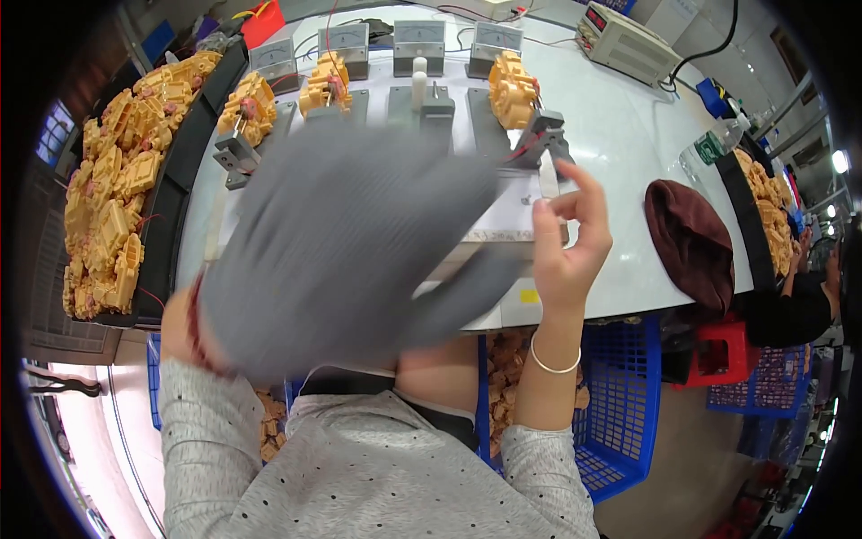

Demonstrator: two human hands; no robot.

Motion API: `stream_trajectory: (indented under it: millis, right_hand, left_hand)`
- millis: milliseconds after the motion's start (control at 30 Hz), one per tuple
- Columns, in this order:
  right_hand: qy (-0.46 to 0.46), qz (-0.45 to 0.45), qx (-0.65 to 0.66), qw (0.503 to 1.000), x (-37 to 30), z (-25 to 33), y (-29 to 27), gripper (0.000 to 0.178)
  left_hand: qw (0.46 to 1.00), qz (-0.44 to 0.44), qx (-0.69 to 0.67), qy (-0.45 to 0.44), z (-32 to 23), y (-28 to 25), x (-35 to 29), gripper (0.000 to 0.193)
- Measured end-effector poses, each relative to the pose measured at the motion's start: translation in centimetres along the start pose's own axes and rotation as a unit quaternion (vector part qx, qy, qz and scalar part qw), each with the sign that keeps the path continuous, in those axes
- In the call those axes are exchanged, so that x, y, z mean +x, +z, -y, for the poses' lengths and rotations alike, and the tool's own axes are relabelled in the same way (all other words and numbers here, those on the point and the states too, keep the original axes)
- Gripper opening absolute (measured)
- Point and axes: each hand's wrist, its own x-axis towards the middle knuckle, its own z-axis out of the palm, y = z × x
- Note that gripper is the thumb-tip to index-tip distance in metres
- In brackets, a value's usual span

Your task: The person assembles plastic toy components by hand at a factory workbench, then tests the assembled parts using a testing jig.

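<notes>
Head view: your left hand gripped a blurred grey cloth; your right hand pinched nothing clear. Three yellow parts sat fixtured, one fixture unfilled.

A factory assembly bench — a row of panel meters and clamp fixtures along the top, heaped yellow plastic parts at left, blue crates beneath — another worker at right.

White worktable, blue plastic crates beneath, red stool, beige floor, bright lamps at right
</notes>
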Motion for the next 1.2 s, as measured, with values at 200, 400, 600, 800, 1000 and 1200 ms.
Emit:
stream_trajectory:
  millis: [200,400,600,800,1000,1200]
  right_hand:
    - [-0.062,0.064,-0.187,0.978,-0.2,-1.8,1.4,0.019]
    - [-0.023,0.033,-0.200,0.979,-0.1,-1.5,1.7,0.013]
    - [-0.012,0.019,-0.175,0.984,-0.4,-1.4,2.0,0.010]
    - [0.007,0.014,-0.153,0.988,-0.6,-1.5,2.3,0.018]
    - [0.012,0.008,-0.152,0.988,-0.8,-1.6,2.3,0.015]
    - [0.007,0.019,-0.149,0.989,-0.8,-1.6,2.4,0.012]
  left_hand:
    - [0.965,0.007,0.088,-0.248,5.6,-0.9,-10.0,0.017]
    - [0.959,-0.029,0.076,-0.272,9.7,3.4,-13.4,0.018]
    - [0.917,-0.121,0.084,-0.370,10.8,5.5,-14.0,0.025]
    - [0.928,-0.072,0.067,-0.358,11.5,4.8,-14.1,0.028]
    - [0.956,-0.138,0.059,-0.253,9.1,5.1,-13.5,0.020]
    - [0.959,-0.084,-0.007,-0.270,6.9,7.8,-10.3,0.026]
